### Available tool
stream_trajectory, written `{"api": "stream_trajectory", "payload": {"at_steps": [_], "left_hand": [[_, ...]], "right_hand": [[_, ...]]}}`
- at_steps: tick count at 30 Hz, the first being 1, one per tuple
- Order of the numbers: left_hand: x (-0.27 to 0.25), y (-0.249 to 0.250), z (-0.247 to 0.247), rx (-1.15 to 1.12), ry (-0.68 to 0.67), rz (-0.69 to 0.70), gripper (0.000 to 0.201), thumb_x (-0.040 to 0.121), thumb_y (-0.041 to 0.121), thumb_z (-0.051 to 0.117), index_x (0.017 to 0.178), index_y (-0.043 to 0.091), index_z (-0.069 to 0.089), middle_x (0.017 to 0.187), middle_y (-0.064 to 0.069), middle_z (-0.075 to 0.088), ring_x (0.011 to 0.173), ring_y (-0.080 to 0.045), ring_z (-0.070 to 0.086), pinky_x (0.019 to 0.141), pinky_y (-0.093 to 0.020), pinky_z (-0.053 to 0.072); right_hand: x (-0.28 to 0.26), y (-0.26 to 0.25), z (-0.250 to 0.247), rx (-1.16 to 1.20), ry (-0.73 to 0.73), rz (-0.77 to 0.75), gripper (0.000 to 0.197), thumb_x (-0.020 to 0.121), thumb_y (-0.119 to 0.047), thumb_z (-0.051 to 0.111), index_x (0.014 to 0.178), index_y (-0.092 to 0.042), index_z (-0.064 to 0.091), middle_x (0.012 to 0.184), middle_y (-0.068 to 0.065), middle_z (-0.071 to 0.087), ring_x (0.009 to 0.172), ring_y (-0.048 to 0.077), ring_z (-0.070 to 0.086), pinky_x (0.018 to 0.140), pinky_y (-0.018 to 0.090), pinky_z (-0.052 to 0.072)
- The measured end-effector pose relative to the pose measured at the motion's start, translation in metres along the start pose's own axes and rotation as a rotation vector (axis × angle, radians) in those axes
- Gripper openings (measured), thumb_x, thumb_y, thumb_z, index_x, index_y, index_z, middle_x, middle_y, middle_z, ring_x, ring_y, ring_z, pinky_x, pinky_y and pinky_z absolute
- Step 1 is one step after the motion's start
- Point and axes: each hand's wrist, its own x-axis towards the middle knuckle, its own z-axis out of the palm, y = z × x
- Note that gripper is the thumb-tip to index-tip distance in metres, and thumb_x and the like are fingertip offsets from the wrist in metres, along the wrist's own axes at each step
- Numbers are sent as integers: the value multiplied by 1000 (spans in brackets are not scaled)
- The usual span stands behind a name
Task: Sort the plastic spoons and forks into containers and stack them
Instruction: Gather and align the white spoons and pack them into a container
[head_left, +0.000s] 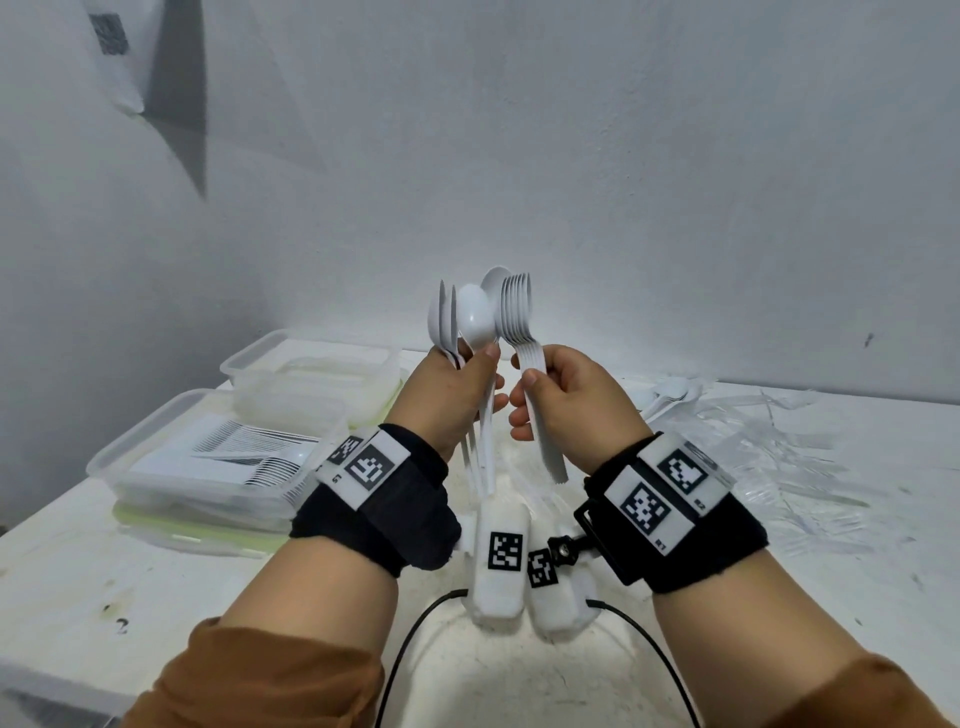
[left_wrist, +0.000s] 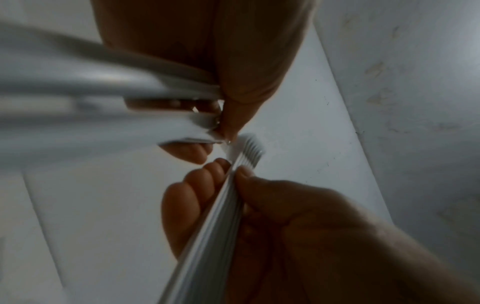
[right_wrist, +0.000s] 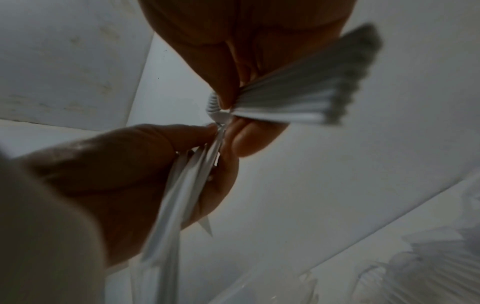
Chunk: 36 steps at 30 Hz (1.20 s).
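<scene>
Clear plastic containers (head_left: 208, 467) on table (head_left: 78, 571), left of hands: near one holds nested cutlery, second one (head_left: 306, 374) behind it. Left hand (head_left: 447, 395) grips loose bunch of white spoons (head_left: 475, 317), bowls up. Just right, almost touching it, right hand (head_left: 566, 395) pinches tight nested stack of spoons (head_left: 519, 306). Right of hands, more cutlery (head_left: 670, 392) and clear wrappers (head_left: 769, 441) on table.

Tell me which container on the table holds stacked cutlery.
The near container, front left: rows of white cutlery lie inside. The far container behind it looks empty.
</scene>
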Motion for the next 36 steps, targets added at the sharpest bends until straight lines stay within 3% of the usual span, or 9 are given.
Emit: {"api": "stream_trajectory", "payload": {"at_steps": [3,7,10,15,19,22,26,30,36], "left_hand": [[1,3,-1,72,-12,23,20,89,27,56,80,9,60,71,-7,55,72,-21,54,79,-42,50],[-1,6,-2,131,-30,30,49,72,39,54,98,-3,61,80,-14,58,75,-24,54,86,-54,49],[-2,4,-2,139,-39,30,32,80,32,58,93,4,66,80,-11,64,79,-26,61,89,-50,48],[-2,-4,-4,152,-48,19,19,89,26,57,88,12,70,79,-12,70,90,-33,67,95,-50,48],[2,-9,-8,112,-38,18,17,91,22,57,81,17,70,74,-7,69,78,-29,66,86,-41,52],[5,-10,-11,10,-50,9,15,87,20,59,75,20,70,66,2,65,67,-19,59,76,-38,48],[5,-9,-13,-84,-88,-5,21,96,7,47,87,14,65,63,7,66,64,-8,59,68,-17,53],[5,-8,-13,-114,-75,-14,19,96,12,49,89,17,66,64,8,63,61,-5,56,60,-15,48],[8,-7,-13,-75,-67,-19,18,95,18,52,88,24,68,53,12,57,68,-13,48,62,-22,39]], "right_hand": [[3,-5,0,-5,-9,6,12,98,-7,40,96,-6,51,73,6,56,64,18,56,66,32,56],[6,-7,1,-54,-10,-6,12,98,-9,41,94,-6,52,76,7,60,64,17,61,67,32,57],[10,-5,1,-122,3,-9,18,98,-12,42,104,2,51,83,11,63,67,18,63,68,32,56],[14,1,4,-395,40,-43,28,97,-29,44,104,-4,50,93,18,68,86,31,65,80,39,50],[13,0,6,-396,35,-28,22,98,-23,41,108,-5,49,96,12,67,88,29,65,85,42,50],[9,-4,9,-159,21,28,13,99,-11,35,98,-2,44,81,14,59,70,29,59,70,38,50],[7,-6,10,-85,50,60,15,100,-12,32,85,-14,36,71,6,47,53,20,47,52,27,43],[9,-2,8,-149,72,19,10,99,-16,34,105,-20,42,72,1,49,54,15,43,51,26,38],[7,0,5,-118,23,8,14,98,-16,37,109,-14,45,72,-2,53,57,16,44,56,30,39]]}}
